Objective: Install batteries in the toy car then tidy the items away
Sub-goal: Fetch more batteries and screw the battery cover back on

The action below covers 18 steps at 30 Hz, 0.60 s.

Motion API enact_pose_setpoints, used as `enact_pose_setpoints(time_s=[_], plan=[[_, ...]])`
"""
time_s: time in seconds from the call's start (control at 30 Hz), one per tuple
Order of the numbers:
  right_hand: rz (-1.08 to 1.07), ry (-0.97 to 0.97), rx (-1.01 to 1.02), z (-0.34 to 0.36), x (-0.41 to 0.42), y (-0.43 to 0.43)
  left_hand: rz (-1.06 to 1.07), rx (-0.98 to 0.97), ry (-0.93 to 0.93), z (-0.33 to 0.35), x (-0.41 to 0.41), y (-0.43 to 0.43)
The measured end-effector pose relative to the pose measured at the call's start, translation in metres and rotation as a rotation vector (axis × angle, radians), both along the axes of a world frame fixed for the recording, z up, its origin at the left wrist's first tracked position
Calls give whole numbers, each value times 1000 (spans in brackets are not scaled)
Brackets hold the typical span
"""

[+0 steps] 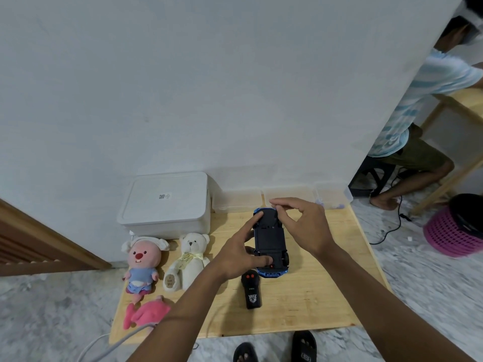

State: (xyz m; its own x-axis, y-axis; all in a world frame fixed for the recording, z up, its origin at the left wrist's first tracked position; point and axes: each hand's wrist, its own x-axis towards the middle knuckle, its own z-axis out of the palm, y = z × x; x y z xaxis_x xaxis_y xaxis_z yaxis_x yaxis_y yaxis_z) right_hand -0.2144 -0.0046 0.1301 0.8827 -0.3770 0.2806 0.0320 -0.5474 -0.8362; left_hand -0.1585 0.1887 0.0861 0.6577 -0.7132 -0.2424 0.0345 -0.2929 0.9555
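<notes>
1. Head view: the toy car lies upside down in the middle of the bench, black underside up, probably so the battery bay can be reached.
2. The left hand steadies it. Its fingers are spread and fairly straight, the forefinger pressing the far left corner and the thumb the near end by a red part.
3. The right hand works the car's far end, thumb and forefinger drawn close in a pinch at its edge. Whether they hold a small part cannot be told.
4. A black remote lies just near of the car.
5. Three soft toys and a white lidded box sit to the left, with clear tubs along the far edge, likely for tidying.
</notes>
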Motion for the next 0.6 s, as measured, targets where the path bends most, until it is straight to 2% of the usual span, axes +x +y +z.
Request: enact_pose_setpoints(time_s=[0.47,0.6], plan=[[-1,-62,46,1,9,-1,1,24,-10,5,4,-3],[-8,-19,37,1,10,-2,-1,16,3,8,6,-4]])
